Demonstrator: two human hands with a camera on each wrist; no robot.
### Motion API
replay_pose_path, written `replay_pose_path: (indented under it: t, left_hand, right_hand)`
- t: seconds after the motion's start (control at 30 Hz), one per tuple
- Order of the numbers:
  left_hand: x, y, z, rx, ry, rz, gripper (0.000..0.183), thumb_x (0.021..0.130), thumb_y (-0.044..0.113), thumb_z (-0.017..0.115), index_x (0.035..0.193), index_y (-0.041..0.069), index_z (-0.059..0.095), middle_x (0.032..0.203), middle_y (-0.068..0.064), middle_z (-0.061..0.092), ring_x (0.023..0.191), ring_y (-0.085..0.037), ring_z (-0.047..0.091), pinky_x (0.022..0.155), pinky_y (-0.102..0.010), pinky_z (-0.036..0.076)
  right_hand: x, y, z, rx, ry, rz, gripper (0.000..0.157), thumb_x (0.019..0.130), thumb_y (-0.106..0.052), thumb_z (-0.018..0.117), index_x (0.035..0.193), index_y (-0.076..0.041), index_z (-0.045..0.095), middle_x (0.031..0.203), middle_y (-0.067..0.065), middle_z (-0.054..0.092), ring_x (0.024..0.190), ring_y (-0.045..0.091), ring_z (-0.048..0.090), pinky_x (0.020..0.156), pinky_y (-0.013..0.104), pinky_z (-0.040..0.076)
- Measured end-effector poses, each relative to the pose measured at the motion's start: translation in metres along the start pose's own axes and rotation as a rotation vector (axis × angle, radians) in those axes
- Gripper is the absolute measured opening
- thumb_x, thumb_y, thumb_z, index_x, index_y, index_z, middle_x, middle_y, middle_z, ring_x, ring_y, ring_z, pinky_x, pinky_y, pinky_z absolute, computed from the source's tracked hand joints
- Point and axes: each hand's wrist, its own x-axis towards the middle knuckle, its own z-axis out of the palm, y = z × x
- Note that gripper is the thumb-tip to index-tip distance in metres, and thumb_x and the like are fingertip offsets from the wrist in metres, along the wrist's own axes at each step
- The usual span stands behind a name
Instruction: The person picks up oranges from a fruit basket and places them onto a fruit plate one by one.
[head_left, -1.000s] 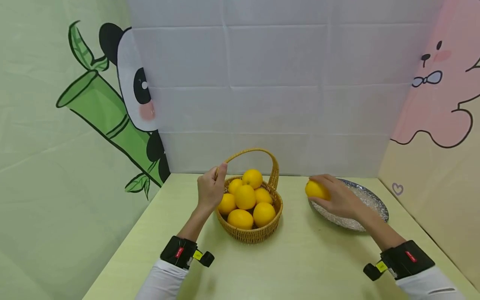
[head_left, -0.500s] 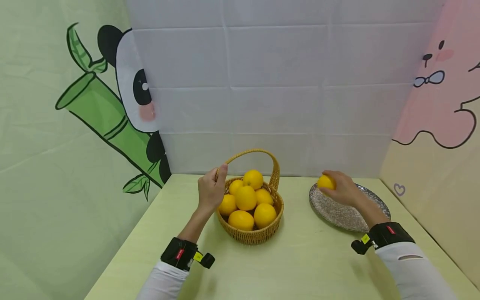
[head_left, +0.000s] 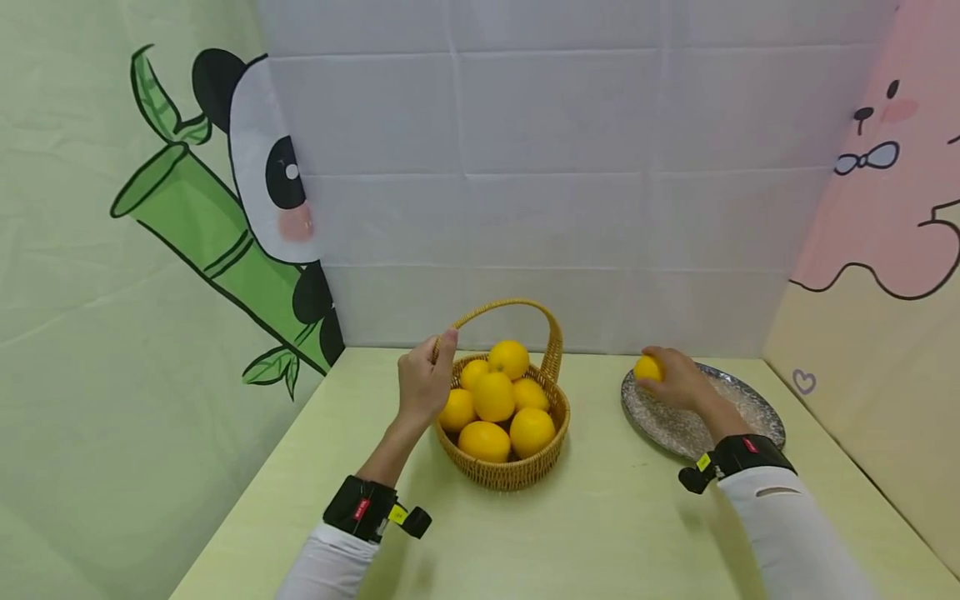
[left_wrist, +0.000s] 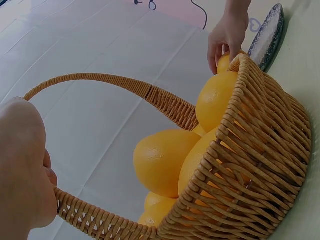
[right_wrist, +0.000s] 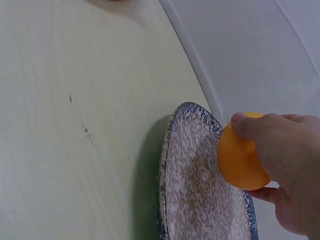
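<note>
A wicker basket (head_left: 504, 475) full of several oranges (head_left: 493, 397) stands mid-table, its arched handle (head_left: 551, 346) rising above them. My left hand (head_left: 425, 379) grips the left side of that handle; the left wrist view shows the fingers curled round it. To the right lies a speckled oval plate (head_left: 750, 406) with a dark blue rim. Over its left part my right hand (head_left: 681, 382) holds a single orange (right_wrist: 242, 157), thumb on one side and fingers on the other. Whether this orange touches the plate I cannot tell.
The pale table (head_left: 585, 533) meets a white cloth wall (head_left: 555, 208) right behind the basket and plate. A green panel with a panda (head_left: 273, 175) borders the left, and a pink-figured panel (head_left: 885, 225) the right.
My right hand carried the orange rightward from the plate's left edge to over the plate, then lowered slightly. The left hand keeps its grip on the handle and the basket stays put.
</note>
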Motion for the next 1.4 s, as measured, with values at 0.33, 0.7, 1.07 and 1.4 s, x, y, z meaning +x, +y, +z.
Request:
replay_pose_path:
  t: [0.33, 0.7, 1.07, 1.4]
  left_hand:
    - [0.000, 0.001, 0.000, -0.008, 0.002, 0.004, 0.057, 0.109, 0.038, 0.050, 0.060, 0.015, 0.034, 0.049, -0.001, 0.029, 0.037, -0.016, 0.023, 0.037, -0.021, 0.015]
    - [-0.001, 0.001, -0.001, -0.011, 0.004, -0.003, 0.057, 0.109, 0.039, 0.051, 0.060, 0.014, 0.034, 0.050, -0.001, 0.029, 0.038, -0.015, 0.024, 0.038, -0.021, 0.016]
    - [-0.002, 0.002, -0.002, -0.021, -0.003, -0.013, 0.057, 0.109, 0.040, 0.050, 0.060, 0.015, 0.034, 0.050, -0.002, 0.030, 0.038, -0.019, 0.025, 0.038, -0.021, 0.016]
    - [-0.002, 0.000, -0.002, -0.014, 0.007, -0.003, 0.057, 0.109, 0.040, 0.050, 0.060, 0.016, 0.034, 0.050, -0.002, 0.029, 0.038, -0.019, 0.025, 0.038, -0.021, 0.016]
  right_hand:
    - [0.008, -0.001, 0.009, 0.009, -0.008, 0.003, 0.059, 0.097, -0.016, 0.072, 0.147, 0.005, 0.049, 0.126, 0.030, 0.058, 0.102, 0.040, 0.056, 0.081, 0.055, 0.050]
    - [0.013, -0.005, 0.011, -0.030, -0.066, 0.003, 0.060, 0.099, -0.017, 0.070, 0.150, 0.004, 0.046, 0.134, 0.031, 0.053, 0.104, 0.040, 0.055, 0.084, 0.055, 0.049]
    - [0.015, -0.009, 0.011, -0.075, -0.107, -0.004, 0.063, 0.100, -0.019, 0.067, 0.153, 0.005, 0.041, 0.141, 0.035, 0.045, 0.112, 0.044, 0.053, 0.089, 0.059, 0.048]
    - [0.013, -0.010, 0.008, -0.052, -0.110, 0.020, 0.070, 0.100, -0.022, 0.068, 0.157, 0.003, 0.036, 0.148, 0.036, 0.036, 0.113, 0.046, 0.052, 0.087, 0.060, 0.049]
